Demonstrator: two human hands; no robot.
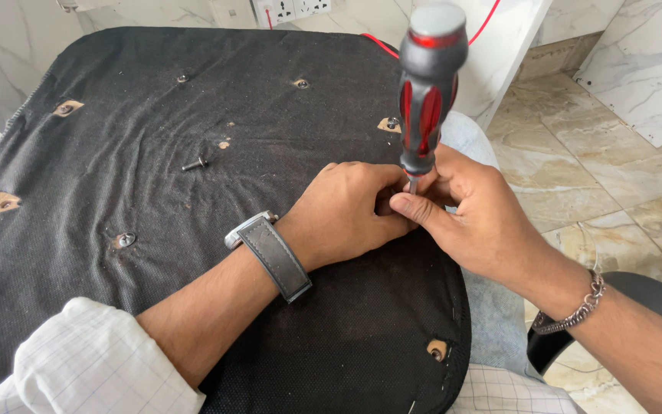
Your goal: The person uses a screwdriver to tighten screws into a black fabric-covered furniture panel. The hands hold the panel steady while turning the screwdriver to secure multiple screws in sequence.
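Observation:
A red and black screwdriver [426, 92] stands upright, its tip down on the black fabric underside of a seat panel [155, 176]. My right hand [476, 215] pinches the shaft just below the handle with its fingertips. My left hand [350, 211] is curled beside it, fingers closed around the shaft tip where it meets the fabric; what lies under the tip is hidden. A watch with a grey strap [270, 249] is on my left wrist, a chain bracelet [576, 307] on my right.
A loose dark screw [194, 164] lies on the fabric. Several holes with bolts [124, 240] show in the panel. A marble tile floor [614, 176] lies at right, a red cable [381, 42] and wall sockets behind, and a dark round object [637, 295] under my right arm.

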